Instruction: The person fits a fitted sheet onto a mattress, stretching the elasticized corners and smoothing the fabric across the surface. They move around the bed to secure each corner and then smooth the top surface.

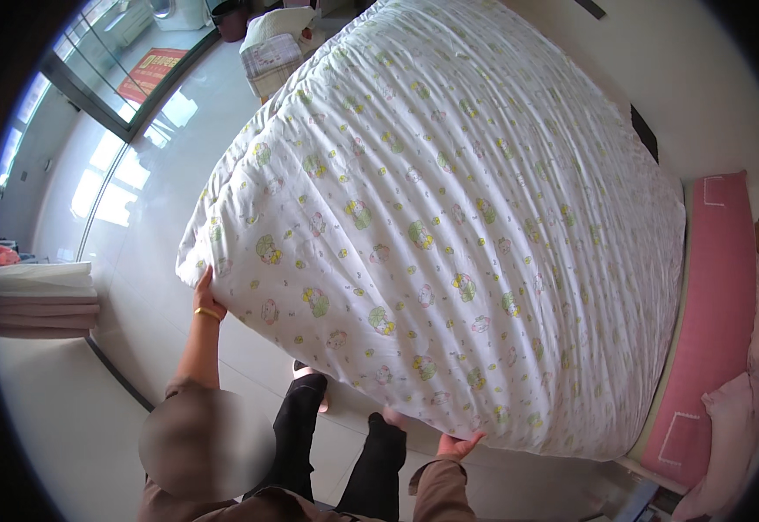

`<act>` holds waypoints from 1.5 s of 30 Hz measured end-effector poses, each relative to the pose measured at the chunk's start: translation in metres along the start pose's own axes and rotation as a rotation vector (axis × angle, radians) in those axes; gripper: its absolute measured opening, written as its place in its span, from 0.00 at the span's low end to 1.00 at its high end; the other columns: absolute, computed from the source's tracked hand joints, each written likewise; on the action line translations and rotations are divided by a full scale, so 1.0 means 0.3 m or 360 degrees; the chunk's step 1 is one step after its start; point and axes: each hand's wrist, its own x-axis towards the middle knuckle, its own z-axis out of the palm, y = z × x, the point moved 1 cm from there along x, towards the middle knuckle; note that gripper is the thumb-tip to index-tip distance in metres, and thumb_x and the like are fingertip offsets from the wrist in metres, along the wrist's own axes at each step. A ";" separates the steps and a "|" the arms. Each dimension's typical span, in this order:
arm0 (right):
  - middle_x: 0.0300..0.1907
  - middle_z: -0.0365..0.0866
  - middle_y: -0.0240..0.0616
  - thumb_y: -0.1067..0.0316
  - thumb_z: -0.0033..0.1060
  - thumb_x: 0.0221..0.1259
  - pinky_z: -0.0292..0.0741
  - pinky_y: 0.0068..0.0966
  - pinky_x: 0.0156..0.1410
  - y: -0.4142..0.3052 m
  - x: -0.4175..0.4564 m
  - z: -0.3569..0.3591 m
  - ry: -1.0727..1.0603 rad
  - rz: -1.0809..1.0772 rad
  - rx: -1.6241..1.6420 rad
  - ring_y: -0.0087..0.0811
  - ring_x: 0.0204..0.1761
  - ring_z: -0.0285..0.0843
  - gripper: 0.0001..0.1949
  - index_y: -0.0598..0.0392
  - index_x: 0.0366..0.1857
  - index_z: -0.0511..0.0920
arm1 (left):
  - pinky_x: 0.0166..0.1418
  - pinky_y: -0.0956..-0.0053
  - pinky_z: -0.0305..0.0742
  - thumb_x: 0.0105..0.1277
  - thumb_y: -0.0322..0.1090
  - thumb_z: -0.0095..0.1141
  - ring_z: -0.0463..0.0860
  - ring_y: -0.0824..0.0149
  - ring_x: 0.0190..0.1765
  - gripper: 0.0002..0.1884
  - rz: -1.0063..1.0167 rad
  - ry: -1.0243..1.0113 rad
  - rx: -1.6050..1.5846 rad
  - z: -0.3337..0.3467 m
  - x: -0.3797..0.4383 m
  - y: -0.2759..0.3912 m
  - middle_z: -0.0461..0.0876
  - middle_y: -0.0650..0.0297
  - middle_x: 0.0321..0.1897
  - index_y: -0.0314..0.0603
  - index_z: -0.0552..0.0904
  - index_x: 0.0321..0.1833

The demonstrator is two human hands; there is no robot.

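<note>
A large white quilt [418,222], printed with small green, yellow and pink cartoon figures, spreads out in front of me in long creases. My left hand [208,297], a yellow band at its wrist, grips the quilt's near left corner. Farther right along the near edge, my right hand [459,445] holds the fabric, its fingers partly hidden beneath it. Between my hands the edge hangs above my black-trousered legs. At the right, the quilt's far side reaches a bed's pink upholstered headboard [719,313].
Pink curtains [729,430] hang at the far right. A cloth-covered stool [272,62] stands beyond the quilt, near a dark bin [229,19]. Glass sliding doors [86,98] with a red mat [151,72] behind them are at upper left. Folded pink-and-white fabric [43,303] lies at left.
</note>
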 end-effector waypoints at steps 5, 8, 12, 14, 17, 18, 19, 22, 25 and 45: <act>0.65 0.72 0.31 0.37 0.62 0.58 0.63 0.47 0.71 -0.054 0.046 -0.036 0.0175 -0.0061 -0.0176 0.41 0.66 0.67 0.35 0.47 0.65 0.71 | 0.62 0.58 0.76 0.71 0.44 0.56 0.81 0.58 0.56 0.25 0.0075 -0.0206 -0.0027 -0.049 -0.191 0.159 0.81 0.58 0.55 0.41 0.71 0.66; 0.63 0.74 0.33 0.40 0.58 0.63 0.66 0.42 0.69 -0.025 0.021 0.027 0.0172 0.0012 -0.0232 0.39 0.64 0.70 0.30 0.50 0.63 0.73 | 0.60 0.60 0.78 0.70 0.44 0.57 0.81 0.58 0.55 0.26 0.0210 -0.0128 0.0037 -0.080 -0.259 0.253 0.81 0.57 0.55 0.38 0.71 0.66; 0.63 0.75 0.34 0.44 0.54 0.68 0.67 0.40 0.69 -0.038 -0.016 -0.019 0.0111 0.0120 -0.0236 0.38 0.63 0.71 0.28 0.52 0.63 0.72 | 0.56 0.61 0.81 0.68 0.44 0.60 0.82 0.58 0.53 0.28 0.0374 0.0119 0.0121 -0.121 -0.260 0.289 0.81 0.57 0.54 0.36 0.71 0.65; 0.63 0.75 0.34 0.45 0.52 0.69 0.67 0.41 0.69 -0.056 -0.060 -0.020 -0.0002 0.0057 -0.0360 0.38 0.64 0.71 0.27 0.52 0.64 0.71 | 0.54 0.61 0.81 0.67 0.44 0.62 0.83 0.58 0.52 0.29 0.0384 0.0219 0.0139 -0.102 -0.259 0.275 0.81 0.56 0.54 0.35 0.71 0.65; 0.64 0.75 0.33 0.46 0.52 0.70 0.65 0.42 0.71 -0.105 -0.112 -0.006 -0.0133 0.0061 -0.0491 0.37 0.65 0.70 0.26 0.51 0.64 0.72 | 0.53 0.61 0.82 0.66 0.44 0.64 0.83 0.58 0.50 0.30 0.0429 0.0384 0.0179 -0.134 -0.218 0.267 0.81 0.56 0.54 0.34 0.71 0.65; 0.64 0.75 0.32 0.47 0.52 0.70 0.65 0.42 0.71 -0.118 -0.129 -0.006 -0.0169 0.0076 -0.0525 0.37 0.66 0.70 0.25 0.50 0.64 0.73 | 0.52 0.62 0.81 0.65 0.43 0.64 0.83 0.59 0.49 0.29 0.0469 0.0467 0.0218 -0.160 -0.194 0.264 0.81 0.56 0.53 0.33 0.72 0.64; 0.64 0.75 0.32 0.47 0.52 0.70 0.64 0.42 0.72 -0.135 -0.129 -0.044 -0.0142 0.0068 -0.0562 0.37 0.66 0.70 0.25 0.50 0.64 0.73 | 0.52 0.62 0.81 0.65 0.43 0.65 0.83 0.59 0.48 0.29 0.0506 0.0551 0.0259 -0.182 -0.172 0.260 0.81 0.56 0.53 0.33 0.73 0.63; 0.65 0.74 0.32 0.48 0.51 0.70 0.63 0.43 0.72 -0.146 -0.122 -0.082 -0.0066 0.0086 -0.0626 0.37 0.66 0.70 0.24 0.50 0.64 0.73 | 0.51 0.63 0.81 0.63 0.42 0.67 0.84 0.59 0.46 0.28 0.0606 0.0774 0.0423 -0.249 -0.117 0.269 0.82 0.55 0.51 0.30 0.76 0.60; 0.65 0.73 0.32 0.49 0.50 0.71 0.63 0.43 0.73 -0.123 -0.143 -0.048 0.0021 0.0178 -0.0590 0.37 0.66 0.70 0.24 0.50 0.64 0.73 | 0.50 0.64 0.80 0.64 0.44 0.66 0.84 0.59 0.45 0.26 0.0736 0.0803 0.0503 -0.247 -0.054 0.228 0.84 0.55 0.48 0.29 0.78 0.57; 0.67 0.70 0.34 0.39 0.59 0.61 0.60 0.47 0.74 -0.136 -0.127 -0.021 0.0238 0.0068 -0.0032 0.39 0.68 0.64 0.35 0.49 0.67 0.67 | 0.67 0.59 0.65 0.57 0.72 0.56 0.70 0.62 0.66 0.42 -0.0274 0.0306 0.0298 -0.438 -0.066 -0.088 0.73 0.70 0.65 0.57 0.68 0.70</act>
